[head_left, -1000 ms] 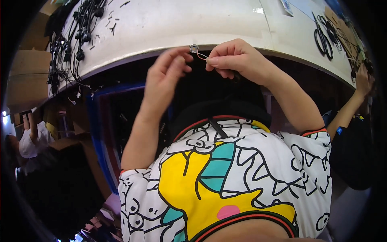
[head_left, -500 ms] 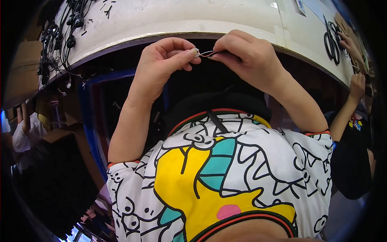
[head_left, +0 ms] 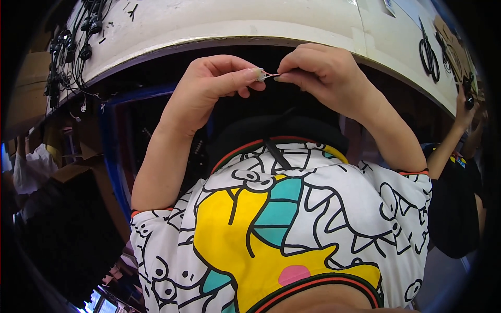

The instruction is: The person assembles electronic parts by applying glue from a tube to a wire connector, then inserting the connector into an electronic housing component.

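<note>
Between the thumb and fingers of my left hand [head_left: 222, 78] is a small whitish connector, mostly hidden by the fingertips. Thin wires [head_left: 271, 75], pale and reddish, run from it across a short gap. My right hand [head_left: 326, 75] pinches these wires between thumb and bent forefinger; their far ends are hidden in that hand. Both hands are held up just off the near edge of the white table [head_left: 235, 28], over the dark space in front of my body.
Black cables with plugs [head_left: 68, 47] lie piled at the table's left end, some wire ends hanging over the edge. Black-handled scissors [head_left: 429, 58] lie to the right. Beyond them, a co-worker's hand [head_left: 464, 108] holds a black object. Cardboard boxes [head_left: 28, 86] stand at far left.
My left hand has shifted slightly right and down, narrowing the gap to my right hand, so less wire shows. The co-worker's hand on the right now has a black object in it.
</note>
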